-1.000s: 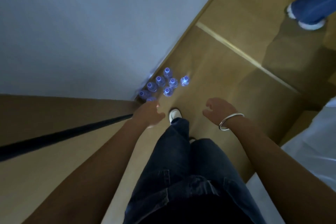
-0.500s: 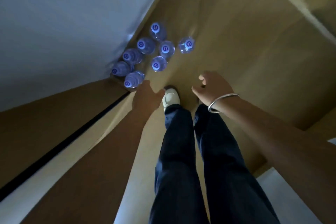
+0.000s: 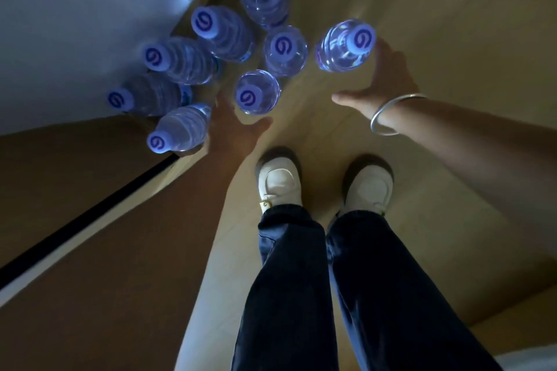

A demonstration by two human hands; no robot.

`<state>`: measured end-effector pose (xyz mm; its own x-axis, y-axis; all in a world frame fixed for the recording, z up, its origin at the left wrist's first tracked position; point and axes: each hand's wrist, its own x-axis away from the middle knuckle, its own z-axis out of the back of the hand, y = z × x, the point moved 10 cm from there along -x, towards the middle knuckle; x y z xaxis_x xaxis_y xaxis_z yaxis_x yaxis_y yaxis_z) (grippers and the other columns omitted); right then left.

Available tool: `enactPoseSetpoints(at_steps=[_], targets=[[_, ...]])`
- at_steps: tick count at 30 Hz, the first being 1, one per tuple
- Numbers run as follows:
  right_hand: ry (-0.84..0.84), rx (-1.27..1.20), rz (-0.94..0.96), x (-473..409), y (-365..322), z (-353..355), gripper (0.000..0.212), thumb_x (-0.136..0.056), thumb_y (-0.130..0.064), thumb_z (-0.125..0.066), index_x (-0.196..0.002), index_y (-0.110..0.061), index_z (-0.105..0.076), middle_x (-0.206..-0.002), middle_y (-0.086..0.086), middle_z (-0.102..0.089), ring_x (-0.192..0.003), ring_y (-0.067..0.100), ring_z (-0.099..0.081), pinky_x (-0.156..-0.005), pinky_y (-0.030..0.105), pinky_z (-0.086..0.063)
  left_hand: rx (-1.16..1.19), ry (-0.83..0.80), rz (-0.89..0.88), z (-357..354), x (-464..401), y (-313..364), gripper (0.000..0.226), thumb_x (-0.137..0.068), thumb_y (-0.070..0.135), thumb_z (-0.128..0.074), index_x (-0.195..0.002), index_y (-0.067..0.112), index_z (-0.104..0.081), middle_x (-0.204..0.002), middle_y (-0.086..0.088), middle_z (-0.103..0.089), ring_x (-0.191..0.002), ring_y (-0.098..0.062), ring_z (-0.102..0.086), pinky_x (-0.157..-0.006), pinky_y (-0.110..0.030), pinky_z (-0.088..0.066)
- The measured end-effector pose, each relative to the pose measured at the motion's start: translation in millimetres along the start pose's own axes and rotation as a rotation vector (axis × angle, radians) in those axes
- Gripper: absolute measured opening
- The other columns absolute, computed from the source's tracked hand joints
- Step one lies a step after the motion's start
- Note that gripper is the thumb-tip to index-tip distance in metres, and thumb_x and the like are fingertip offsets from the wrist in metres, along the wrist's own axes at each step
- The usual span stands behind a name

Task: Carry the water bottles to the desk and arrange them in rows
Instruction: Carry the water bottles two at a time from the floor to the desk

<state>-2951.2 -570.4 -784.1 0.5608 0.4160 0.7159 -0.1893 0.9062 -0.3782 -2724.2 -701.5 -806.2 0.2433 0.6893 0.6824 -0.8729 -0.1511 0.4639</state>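
Note:
Several clear water bottles with blue caps stand upright on the wooden floor in the corner by the wall. My left hand (image 3: 233, 132) reaches down with its thumb spread, between the nearest bottle (image 3: 180, 131) on its left and a middle bottle (image 3: 256, 93) just beyond. It holds nothing. My right hand (image 3: 384, 78), with a silver bangle at the wrist, is spread beside the rightmost bottle (image 3: 345, 45). Its fingers lie along the bottle's right side and the thumb points left below it, without closing round it.
A pale wall (image 3: 75, 9) rises at the left, and a brown cabinet or door panel (image 3: 75, 178) with a black strip runs along my left side. My two white shoes (image 3: 278, 181) stand on the floor just behind the bottles. Bare floor (image 3: 452, 24) stretches to the right.
I have bent down much closer to the bottles. Both hands have dropped and opened, the left reaching between two near bottles, the right coming alongside the rightmost one.

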Motion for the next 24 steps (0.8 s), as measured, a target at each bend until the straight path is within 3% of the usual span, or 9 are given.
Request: enactPoseSetpoints(at_steps=[4,7,10,13,15,17,21,24], targets=[[0.073,-0.125,0.005,-22,-9,3,0.105,-0.061,-0.028,-0.083,-0.144,-0.023,-0.019,-0.134,0.006,-0.033,-0.111,0.009,-0.040,-0.077,0.002,-0.024,0.066,-0.008,0.018,-6,-11,6,0.086,-0.063,0.029,-0.084,-0.133,0.007,-0.039,-0.134,-0.012,-0.049,-0.121,-0.023,-0.049,-0.097,-0.026,-0.039],[0.083,-0.192,0.022,-35,-19,2,0.098,-0.060,-0.026,-0.083,-0.141,-0.022,-0.027,-0.134,0.006,-0.037,-0.115,0.013,-0.047,-0.090,0.008,-0.032,0.080,0.011,-0.010,-7,-15,16,0.093,-0.064,0.037,-0.082,-0.139,0.013,-0.034,-0.140,-0.006,-0.042,-0.127,-0.018,-0.043,-0.099,-0.023,-0.035],[0.082,-0.097,0.066,-40,-30,2,0.080,-0.062,-0.028,-0.081,-0.132,-0.018,-0.042,-0.129,0.006,-0.049,-0.112,0.016,-0.054,-0.095,0.019,-0.042,0.109,0.009,-0.033,-7,-13,23,0.080,-0.067,0.036,-0.080,-0.132,0.009,-0.043,-0.132,-0.010,-0.052,-0.120,-0.023,-0.050,-0.101,-0.038,-0.043],[0.116,-0.008,0.099,-40,-37,8,0.064,-0.068,-0.029,-0.075,-0.125,-0.016,-0.049,-0.124,0.005,-0.055,-0.108,0.019,-0.056,-0.086,0.019,-0.040,0.085,0.056,-0.052,-1,-8,27,0.062,-0.066,0.039,-0.077,-0.117,0.009,-0.055,-0.114,-0.010,-0.062,-0.105,-0.025,-0.060,-0.090,-0.042,-0.049],[0.114,0.057,0.123,-37,-41,10,0.052,-0.070,-0.027,-0.071,-0.119,-0.017,-0.055,-0.120,0.006,-0.058,-0.103,0.021,-0.059,-0.080,0.021,-0.040,0.045,0.055,-0.074,2,-4,33,0.053,-0.063,0.040,-0.074,-0.106,0.012,-0.059,-0.102,-0.006,-0.065,-0.095,-0.024,-0.063,-0.084,-0.041,-0.051],[0.071,0.095,0.138,-29,-44,6,0.048,-0.069,-0.025,-0.071,-0.114,-0.019,-0.057,-0.118,0.007,-0.059,-0.101,0.024,-0.060,-0.083,0.026,-0.044,0.018,0.034,-0.099,4,3,39,0.051,-0.062,0.038,-0.075,-0.104,0.013,-0.061,-0.100,-0.005,-0.066,-0.093,-0.023,-0.063,-0.083,-0.040,-0.051],[0.020,0.172,0.184,12,-51,8,0.053,-0.069,-0.026,-0.073,-0.119,-0.020,-0.055,-0.122,0.010,-0.053,-0.107,0.033,-0.056,-0.092,0.039,-0.045,-0.012,0.033,-0.106,18,30,45,0.044,-0.062,0.038,-0.076,-0.100,0.021,-0.060,-0.093,0.003,-0.065,-0.087,-0.018,-0.062,-0.074,-0.029,-0.050],[-0.058,0.254,0.299,59,-69,11,0.059,-0.070,-0.021,-0.071,-0.125,-0.016,-0.050,-0.127,0.011,-0.049,-0.110,0.037,-0.051,-0.095,0.041,-0.041,-0.022,0.024,-0.091,32,58,50,0.045,-0.059,0.044,-0.075,-0.099,0.030,-0.058,-0.089,0.012,-0.062,-0.082,-0.010,-0.058,-0.067,-0.022,-0.042]])
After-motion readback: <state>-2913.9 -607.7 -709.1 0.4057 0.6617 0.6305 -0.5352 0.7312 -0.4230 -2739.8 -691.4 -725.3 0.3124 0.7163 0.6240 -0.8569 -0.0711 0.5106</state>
